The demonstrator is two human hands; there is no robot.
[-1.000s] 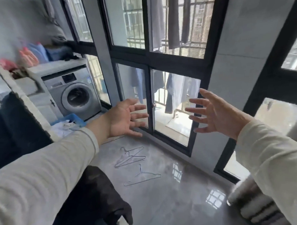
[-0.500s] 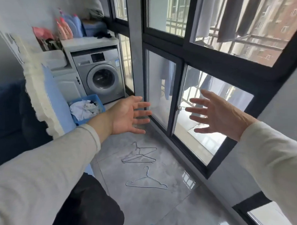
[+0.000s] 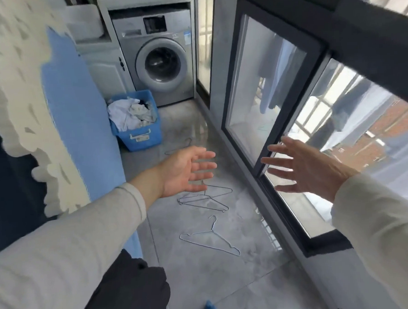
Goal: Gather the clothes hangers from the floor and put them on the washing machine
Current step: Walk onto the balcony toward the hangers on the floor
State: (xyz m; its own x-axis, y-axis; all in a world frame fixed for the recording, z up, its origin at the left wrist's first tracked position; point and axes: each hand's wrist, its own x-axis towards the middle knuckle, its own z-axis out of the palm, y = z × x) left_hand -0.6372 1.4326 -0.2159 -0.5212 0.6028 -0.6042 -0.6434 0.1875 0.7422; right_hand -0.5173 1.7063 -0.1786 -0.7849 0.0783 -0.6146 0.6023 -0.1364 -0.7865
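Observation:
Thin wire hangers lie on the grey tiled floor. One single hanger (image 3: pixel 210 239) is nearest me. A small overlapping pile of hangers (image 3: pixel 206 199) lies just beyond it, and another hanger (image 3: pixel 185 144) lies farther off, partly hidden behind my left hand. My left hand (image 3: pixel 186 171) is held out above the pile, palm up, fingers spread, holding nothing. My right hand (image 3: pixel 299 166) is raised in front of the window, fingers apart, also empty. The silver front-loading washing machine (image 3: pixel 158 58) stands at the far end; its top is out of view.
A blue basket (image 3: pixel 139 133) full of laundry sits on the floor in front of the machine's left side. A blue and white cushioned edge (image 3: pixel 63 106) borders the left. Black-framed glass windows (image 3: pixel 265 93) run along the right. A white cabinet (image 3: pixel 103 72) stands left of the machine.
The view has tilted down and moved closer to the hangers and the washing machine. Both hands stay spread and empty, now lower over the floor.

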